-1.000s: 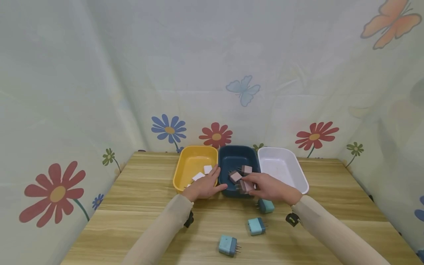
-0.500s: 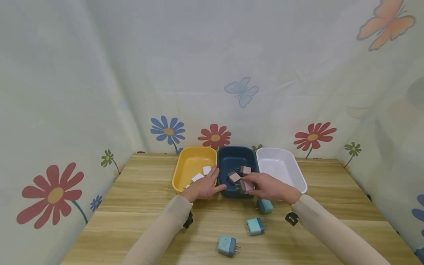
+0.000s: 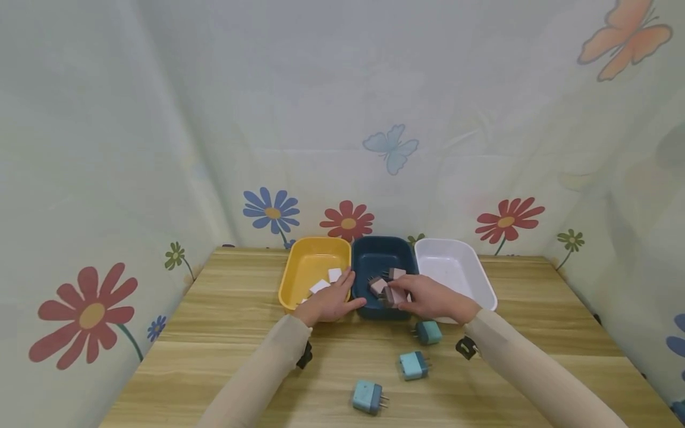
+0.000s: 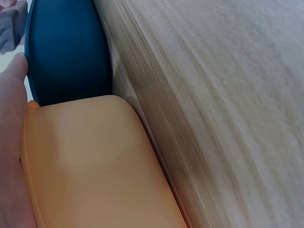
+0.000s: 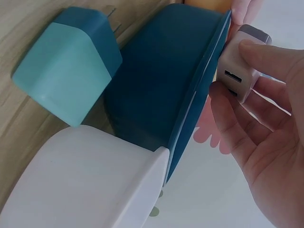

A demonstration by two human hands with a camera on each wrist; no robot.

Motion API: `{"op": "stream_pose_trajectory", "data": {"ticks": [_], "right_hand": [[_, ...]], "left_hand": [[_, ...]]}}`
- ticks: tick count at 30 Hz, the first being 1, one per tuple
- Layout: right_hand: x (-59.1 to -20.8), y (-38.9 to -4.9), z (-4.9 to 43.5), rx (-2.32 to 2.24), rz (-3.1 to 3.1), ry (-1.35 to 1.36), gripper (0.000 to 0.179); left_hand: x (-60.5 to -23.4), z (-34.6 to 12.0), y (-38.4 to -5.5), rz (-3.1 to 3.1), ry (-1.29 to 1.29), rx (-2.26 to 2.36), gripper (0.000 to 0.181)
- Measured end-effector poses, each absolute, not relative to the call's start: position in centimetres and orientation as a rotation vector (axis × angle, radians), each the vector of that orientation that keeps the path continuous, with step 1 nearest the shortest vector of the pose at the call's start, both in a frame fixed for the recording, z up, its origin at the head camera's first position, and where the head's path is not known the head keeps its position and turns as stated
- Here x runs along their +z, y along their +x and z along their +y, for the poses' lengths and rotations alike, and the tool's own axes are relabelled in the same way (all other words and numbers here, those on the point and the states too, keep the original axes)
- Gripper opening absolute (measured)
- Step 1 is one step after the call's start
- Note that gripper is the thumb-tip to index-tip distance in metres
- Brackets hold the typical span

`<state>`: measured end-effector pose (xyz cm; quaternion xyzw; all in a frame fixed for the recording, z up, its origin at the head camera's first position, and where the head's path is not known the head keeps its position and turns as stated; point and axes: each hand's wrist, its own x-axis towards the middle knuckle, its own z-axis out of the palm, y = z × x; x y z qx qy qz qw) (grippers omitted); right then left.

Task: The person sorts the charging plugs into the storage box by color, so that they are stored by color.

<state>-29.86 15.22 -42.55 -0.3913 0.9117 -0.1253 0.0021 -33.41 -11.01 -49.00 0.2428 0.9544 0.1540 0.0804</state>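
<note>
In the head view, my right hand (image 3: 432, 296) pinches a pink USB wall charger (image 5: 239, 66) between thumb and fingers, over the front of the dark blue tray (image 3: 382, 246). The right wrist view shows its USB slots and the fingertips near the tray's rim. Two more pink chargers, one nearer (image 3: 377, 288) and one farther back (image 3: 397, 273), lie inside that tray. My left hand (image 3: 329, 302) rests with extended fingers over the front right rim of the yellow tray (image 3: 286, 279). Its thumb reaches to the blue tray's front edge. White blocks (image 3: 320, 286) in the yellow tray are partly hidden by this hand.
To the right of the blue tray stands a white tray (image 3: 449, 264). Three teal wall chargers lie on the wooden table (image 3: 230, 333): one by the trays (image 3: 429, 332), one in the middle (image 3: 413, 365), one nearest (image 3: 368, 396). A patterned curtain (image 3: 321, 119) encloses the table.
My right hand, pinching the pink charger, has shifted slightly left and up over the blue tray. The left hand stays on the yellow tray; the teal chargers have not moved.
</note>
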Motion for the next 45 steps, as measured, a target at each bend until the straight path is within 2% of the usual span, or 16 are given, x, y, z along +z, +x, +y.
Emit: {"op": "stream_pose_trajectory", "data": {"ticks": [20, 31, 45], "right_hand": [[-42.2, -32.0, 13.1, -0.337, 2.848, -1.154, 0.041], [-43.0, -33.2, 11.8, -0.28, 2.849, -1.054, 0.043], [-44.0, -34.6, 10.7, -0.332, 2.818, -0.968, 0.041]], "left_hand": [[-48.6, -11.1, -33.3, 2.861, 0.699, 0.433, 0.09], [-48.6, -11.2, -33.3, 2.855, 0.698, 0.439, 0.1], [-48.4, -11.0, -33.0, 2.835, 0.693, 0.462, 0.095]]}}
